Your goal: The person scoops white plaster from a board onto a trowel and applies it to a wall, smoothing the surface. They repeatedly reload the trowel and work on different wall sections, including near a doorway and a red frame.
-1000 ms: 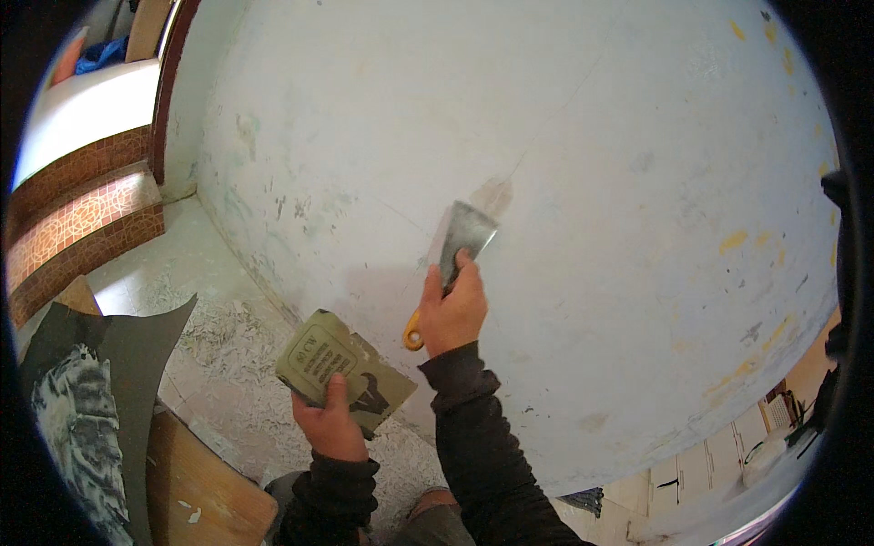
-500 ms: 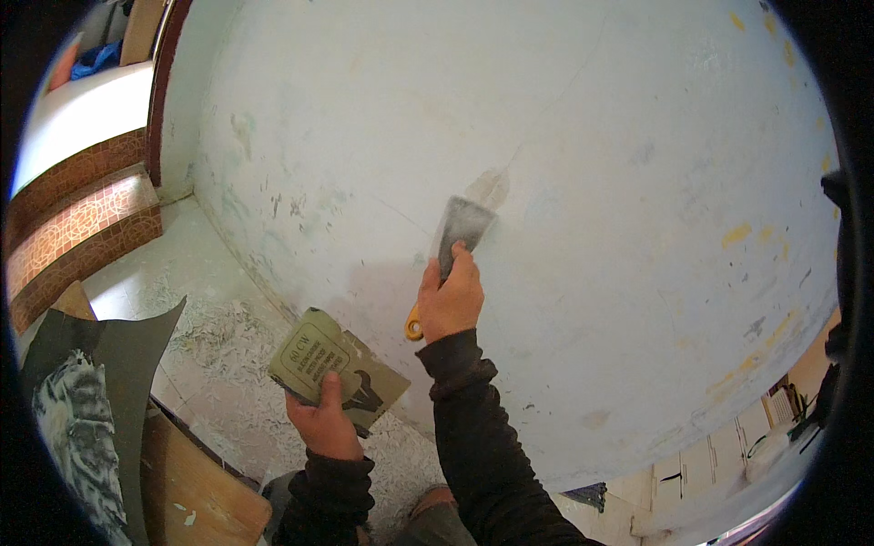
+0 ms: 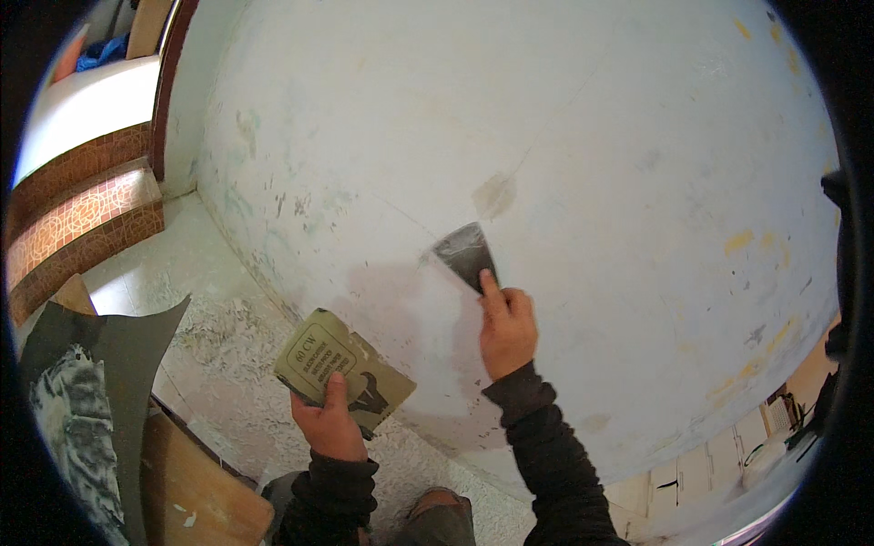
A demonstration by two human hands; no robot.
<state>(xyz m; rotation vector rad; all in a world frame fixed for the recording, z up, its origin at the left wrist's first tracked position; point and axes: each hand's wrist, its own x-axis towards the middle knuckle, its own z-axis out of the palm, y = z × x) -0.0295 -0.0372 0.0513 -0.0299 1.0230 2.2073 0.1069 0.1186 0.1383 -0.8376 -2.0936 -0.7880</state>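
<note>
My right hand [image 3: 510, 329] grips a putty knife [image 3: 467, 255], its index finger laid along the metal blade. The blade's wide edge is tilted to the upper left and appears to rest on the white wall [image 3: 628, 237], just under a beige-grey patch [image 3: 494, 195]. A thin crack runs near the blade's left corner. Lower left, my left hand [image 3: 331, 420] holds a folded sheet of sandpaper [image 3: 339, 366], olive backing outward and thumb on top. The putty knife's handle is hidden within my right hand.
A dark curved sheet smeared with white paste [image 3: 77, 409] stands at the left beside a wooden board [image 3: 200, 478]. Scraped flakes [image 3: 228, 341] litter the floor along the wall's foot. Brown tiled steps [image 3: 86, 218] lie at the far left, and cabinets [image 3: 696, 469] at the lower right.
My right hand has shifted right and down, and the putty knife has turned from leaning right to leaning left, off the beige-grey patch. My left hand with the sandpaper has barely moved.
</note>
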